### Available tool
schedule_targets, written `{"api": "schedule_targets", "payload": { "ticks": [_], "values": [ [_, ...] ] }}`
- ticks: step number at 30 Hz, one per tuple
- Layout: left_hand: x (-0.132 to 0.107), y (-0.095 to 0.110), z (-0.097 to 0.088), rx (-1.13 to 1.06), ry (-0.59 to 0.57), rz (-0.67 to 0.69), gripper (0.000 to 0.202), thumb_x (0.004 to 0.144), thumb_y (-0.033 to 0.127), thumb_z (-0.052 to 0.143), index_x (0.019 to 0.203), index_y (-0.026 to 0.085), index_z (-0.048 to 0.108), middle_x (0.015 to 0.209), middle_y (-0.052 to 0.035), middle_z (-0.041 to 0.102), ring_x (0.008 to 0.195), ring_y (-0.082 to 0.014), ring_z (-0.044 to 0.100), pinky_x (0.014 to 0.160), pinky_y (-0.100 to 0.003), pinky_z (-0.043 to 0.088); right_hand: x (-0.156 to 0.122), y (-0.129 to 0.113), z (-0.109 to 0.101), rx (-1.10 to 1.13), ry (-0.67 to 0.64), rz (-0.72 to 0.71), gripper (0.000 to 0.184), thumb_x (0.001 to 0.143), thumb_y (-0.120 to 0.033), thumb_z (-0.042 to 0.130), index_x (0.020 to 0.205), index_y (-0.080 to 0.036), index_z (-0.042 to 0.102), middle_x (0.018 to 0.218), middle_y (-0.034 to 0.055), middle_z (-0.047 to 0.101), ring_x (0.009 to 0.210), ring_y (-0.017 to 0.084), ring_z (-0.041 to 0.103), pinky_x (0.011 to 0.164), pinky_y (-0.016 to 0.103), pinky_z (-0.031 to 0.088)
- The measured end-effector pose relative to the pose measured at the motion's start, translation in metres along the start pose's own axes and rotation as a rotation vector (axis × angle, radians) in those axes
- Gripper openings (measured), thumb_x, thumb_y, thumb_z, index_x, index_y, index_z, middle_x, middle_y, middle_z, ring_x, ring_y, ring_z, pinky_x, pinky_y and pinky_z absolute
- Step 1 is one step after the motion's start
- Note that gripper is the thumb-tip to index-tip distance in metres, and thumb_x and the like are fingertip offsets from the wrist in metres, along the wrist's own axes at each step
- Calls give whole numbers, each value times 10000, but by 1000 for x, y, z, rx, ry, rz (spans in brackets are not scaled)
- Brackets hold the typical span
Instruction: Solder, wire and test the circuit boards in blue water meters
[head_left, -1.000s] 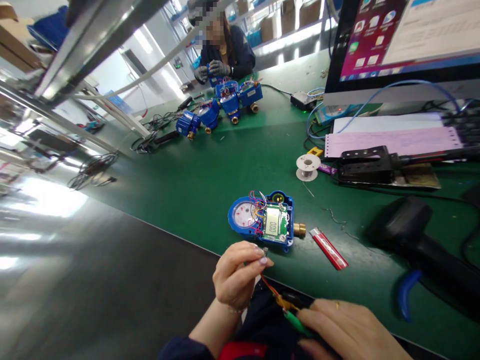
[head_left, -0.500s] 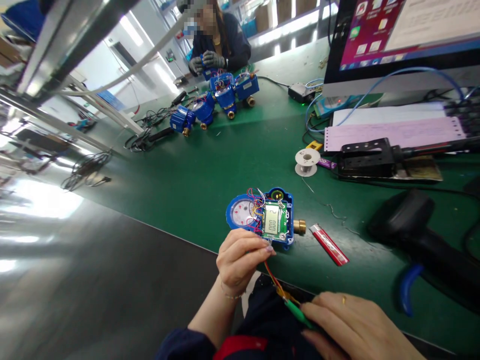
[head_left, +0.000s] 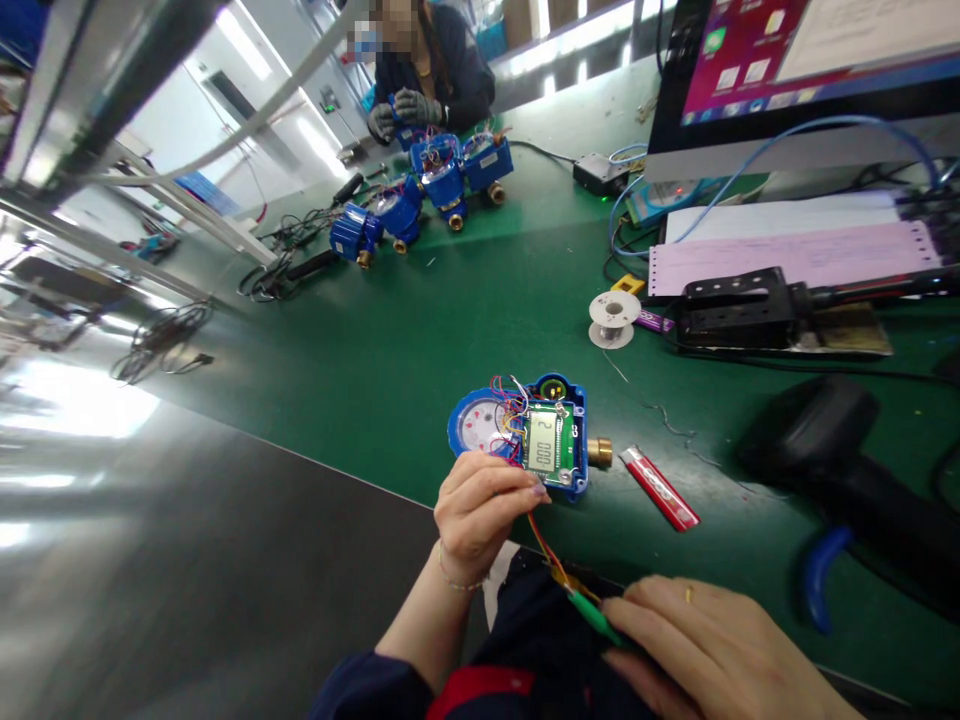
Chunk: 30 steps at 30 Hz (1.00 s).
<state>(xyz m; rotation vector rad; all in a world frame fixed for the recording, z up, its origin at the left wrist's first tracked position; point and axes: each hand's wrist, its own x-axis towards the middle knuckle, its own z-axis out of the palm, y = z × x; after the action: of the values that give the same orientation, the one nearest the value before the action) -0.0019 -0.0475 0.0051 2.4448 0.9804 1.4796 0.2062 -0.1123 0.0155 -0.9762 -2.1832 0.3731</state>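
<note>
An open blue water meter [head_left: 525,435] lies on the green mat [head_left: 420,340], its green circuit board and lit display facing up, a brass fitting at its right. My left hand [head_left: 480,510] is closed in a pinch on a small connector at the board's near edge. A red and orange wire [head_left: 546,552] runs from that pinch down to a green clip [head_left: 596,615]. My right hand [head_left: 712,650] lies low at the table's front edge, its fingers curled over the green clip.
A red flat tool [head_left: 660,487] lies right of the meter, a solder spool [head_left: 615,318] behind it. A black handheld scanner [head_left: 832,450], a black fixture [head_left: 739,305], papers and a monitor [head_left: 795,70] fill the right. Several blue meters [head_left: 420,195] sit far back before a gloved co-worker.
My left hand has moved up to the meter's near edge with the connector; the display now shows digits. The view has tilted down slightly.
</note>
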Motion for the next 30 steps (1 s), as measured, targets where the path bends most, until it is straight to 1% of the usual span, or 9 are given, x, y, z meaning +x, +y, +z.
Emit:
{"api": "schedule_targets", "payload": {
  "ticks": [5,10,12,17,20,24,27,29,30],
  "values": [
    [0,-2,0,-58,-9,-36,90,787,67,639,849,127,665,827,-36,681,753,-135,607,651,-290,483,3,3,0,5,-3,-2,308,954,-237,311,831,-196,591,670,-10,639,583,121,591,518,257,439],
    [1,1,0,-29,-24,-37,169,715,7,689,853,100,658,829,-45,664,749,-129,600,664,-279,482,5,5,-6,-6,-2,-7,310,950,-221,311,830,-194,595,675,-3,640,584,115,591,524,248,441],
    [1,3,0,5,-30,-24,159,722,1,676,851,92,657,825,-51,658,750,-130,594,667,-280,481,4,6,-7,-5,-5,-7,312,948,-210,312,825,-195,599,673,-2,639,589,111,593,537,241,445],
    [2,6,-2,67,-64,9,118,789,17,594,864,87,653,823,-69,652,765,-137,585,676,-287,484,1,8,-5,-11,10,-7,314,952,-213,305,832,-201,595,664,-8,633,583,109,584,539,238,442],
    [4,6,-4,43,-95,-26,131,792,14,589,870,98,651,823,-64,648,761,-134,584,667,-280,476,0,9,-7,-14,13,7,302,952,-211,310,832,-203,587,672,-12,635,591,108,585,545,238,441],
    [8,3,-5,5,-124,-84,167,759,-18,614,849,121,645,808,-45,647,737,-124,580,660,-274,465,0,10,-11,-2,35,-3,259,947,-212,336,862,-204,580,695,-13,643,606,104,591,565,233,444],
    [13,6,-6,-4,-143,-113,199,749,-47,599,832,130,634,790,-37,638,724,-119,571,641,-261,463,-3,14,-19,-29,58,-12,228,945,-221,356,890,-212,577,715,-21,652,629,93,600,599,219,449],
    [18,11,-9,-2,-173,-129,203,765,-51,559,823,132,625,769,-35,626,725,-120,571,626,-247,467,-8,18,-33,-90,92,5,210,942,-232,372,908,-219,579,741,-24,661,671,87,611,635,205,453],
    [19,13,-11,4,-188,-125,198,776,-44,544,818,134,620,763,-34,622,726,-120,574,624,-239,472,-12,23,-43,-139,117,20,200,940,-248,384,916,-224,581,759,-25,665,698,86,615,659,200,455]
  ]
}}
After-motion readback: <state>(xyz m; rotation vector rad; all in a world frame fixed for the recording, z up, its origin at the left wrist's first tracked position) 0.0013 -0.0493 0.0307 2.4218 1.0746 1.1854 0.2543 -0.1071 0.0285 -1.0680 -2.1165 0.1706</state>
